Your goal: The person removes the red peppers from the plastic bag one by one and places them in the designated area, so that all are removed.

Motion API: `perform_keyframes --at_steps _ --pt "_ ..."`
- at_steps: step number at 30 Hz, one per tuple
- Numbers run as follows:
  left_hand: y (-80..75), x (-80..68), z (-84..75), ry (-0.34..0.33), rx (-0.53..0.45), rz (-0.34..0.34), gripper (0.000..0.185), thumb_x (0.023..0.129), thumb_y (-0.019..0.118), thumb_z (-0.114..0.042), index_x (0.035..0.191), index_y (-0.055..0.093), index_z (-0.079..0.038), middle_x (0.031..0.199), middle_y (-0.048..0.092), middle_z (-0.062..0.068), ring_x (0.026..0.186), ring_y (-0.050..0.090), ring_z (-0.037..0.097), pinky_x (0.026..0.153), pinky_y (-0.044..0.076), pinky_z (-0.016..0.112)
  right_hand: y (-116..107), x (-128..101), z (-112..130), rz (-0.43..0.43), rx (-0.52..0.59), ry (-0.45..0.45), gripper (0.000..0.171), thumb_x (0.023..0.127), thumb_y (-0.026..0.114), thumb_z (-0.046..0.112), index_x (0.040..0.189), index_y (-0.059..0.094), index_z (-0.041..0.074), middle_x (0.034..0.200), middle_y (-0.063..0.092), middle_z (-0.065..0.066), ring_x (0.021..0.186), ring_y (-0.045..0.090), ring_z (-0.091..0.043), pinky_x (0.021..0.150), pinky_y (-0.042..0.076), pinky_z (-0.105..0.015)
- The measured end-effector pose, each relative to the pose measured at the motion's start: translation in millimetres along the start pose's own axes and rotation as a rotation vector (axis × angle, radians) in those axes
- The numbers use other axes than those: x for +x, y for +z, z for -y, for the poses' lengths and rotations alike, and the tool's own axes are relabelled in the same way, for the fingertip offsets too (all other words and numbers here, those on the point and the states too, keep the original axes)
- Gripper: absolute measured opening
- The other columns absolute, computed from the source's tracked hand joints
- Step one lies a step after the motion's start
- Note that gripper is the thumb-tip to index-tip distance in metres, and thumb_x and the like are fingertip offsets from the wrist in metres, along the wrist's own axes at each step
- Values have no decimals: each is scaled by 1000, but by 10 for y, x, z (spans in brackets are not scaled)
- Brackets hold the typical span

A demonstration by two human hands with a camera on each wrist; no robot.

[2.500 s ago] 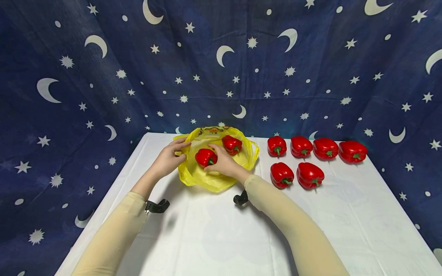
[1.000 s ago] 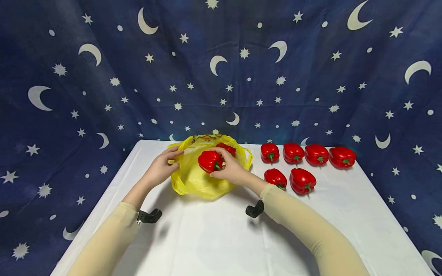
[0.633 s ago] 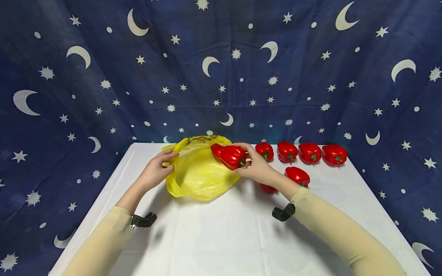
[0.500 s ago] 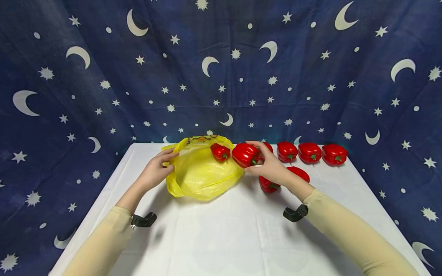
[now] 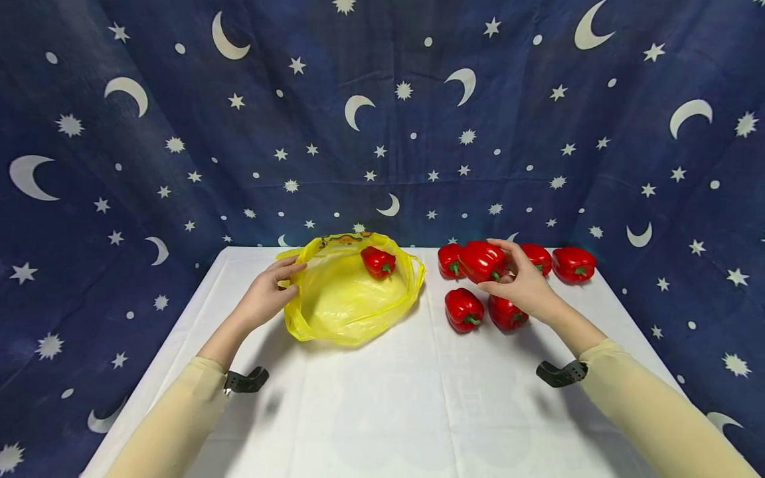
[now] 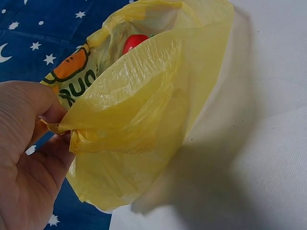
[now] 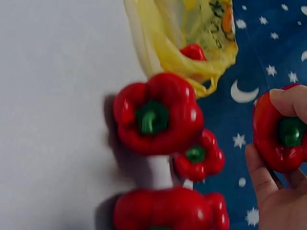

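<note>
- Held pepper (image 5: 481,261): the right hand (image 5: 526,289) carries it in the air above the peppers on the tabletop (image 5: 418,398), over the gap in the back row. The grip is closed round it, thumb and fingers curled on its sides, stem end toward the palm.
- Risk, drop: the skin looks glossy and the hold covers only part of the fruit; a loosened grip could let it fall onto the front pair (image 5: 463,309) below and scatter them.
- Risk, collision: the back-row peppers (image 5: 572,263) lie close together; a careless lowering could knock a neighbour, which is rounded and likely to roll toward the tabletop's edge.
- Yellow bag (image 5: 346,299): the left hand (image 5: 267,297) pinches its rim and keeps the mouth open. One pepper (image 5: 378,261) lies inside at the far side.
- Risk, bag: the film is thin and limp; a pull on the rim could tip that pepper out.
</note>
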State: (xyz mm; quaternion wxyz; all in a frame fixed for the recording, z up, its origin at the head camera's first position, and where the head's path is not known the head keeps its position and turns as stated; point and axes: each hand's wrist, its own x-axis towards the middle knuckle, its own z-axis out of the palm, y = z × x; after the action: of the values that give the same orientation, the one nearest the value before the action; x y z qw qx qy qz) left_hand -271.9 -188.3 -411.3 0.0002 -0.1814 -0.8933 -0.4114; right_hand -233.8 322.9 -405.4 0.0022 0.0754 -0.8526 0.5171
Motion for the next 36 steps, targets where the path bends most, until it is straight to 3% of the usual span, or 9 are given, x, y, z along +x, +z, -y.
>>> perform_keyframes --at_steps 4,7,10,16,23,27,32,36 --pt "-3 -3 4 0 3 -3 51 95 59 -4 146 56 -2 159 40 12 124 55 34 97 51 52 -144 -81 -84 -41 -7 24 97 86 85 27 161 24 24 156 37 -14 133 45 -37 104 48 -43" --pt "1 3 -1 -3 3 0 51 95 58 -4 146 56 -2 159 39 12 124 55 34 97 51 52 -247 -140 -166 -82 -15 36 97 86 85 27 162 24 21 155 37 -16 128 44 -33 93 51 -23" --pt "2 7 -11 -1 4 1 51 95 58 -4 146 56 -2 159 39 12 124 54 35 97 51 52 -363 -195 -275 -118 -7 44 97 87 84 26 162 24 21 152 37 -18 123 45 -29 83 49 -14" --pt "-2 9 -30 6 2 1 51 95 58 -4 146 55 -1 160 39 13 124 54 35 97 51 52 -592 -308 -514 -183 -44 68 94 88 83 29 162 26 23 149 38 -21 123 45 -33 78 51 -15" --pt "0 6 -22 -6 5 4 51 96 58 -5 147 55 -1 160 38 12 125 54 35 98 51 53 -720 -439 -783 -231 -122 76 91 88 82 25 160 27 13 144 40 -20 113 46 -28 74 48 -12" --pt "2 1 -19 -6 4 3 51 96 58 -5 146 55 -1 160 38 13 126 53 35 98 50 53 -743 -525 -921 -234 -145 85 90 89 82 25 159 27 8 144 40 -25 113 47 -34 72 47 -12" --pt "6 1 -14 -3 -2 4 51 96 58 -5 146 55 0 160 38 13 125 53 35 98 50 53 -748 -601 -1037 -217 -175 128 94 89 81 29 159 24 4 146 36 -34 118 44 -48 78 45 -26" --pt "11 3 -11 -3 -7 3 50 96 58 -6 146 56 -1 160 38 13 126 53 35 98 50 53 -733 -638 -1105 -201 -150 160 95 88 81 29 159 23 3 147 35 -35 119 43 -49 79 43 -33"
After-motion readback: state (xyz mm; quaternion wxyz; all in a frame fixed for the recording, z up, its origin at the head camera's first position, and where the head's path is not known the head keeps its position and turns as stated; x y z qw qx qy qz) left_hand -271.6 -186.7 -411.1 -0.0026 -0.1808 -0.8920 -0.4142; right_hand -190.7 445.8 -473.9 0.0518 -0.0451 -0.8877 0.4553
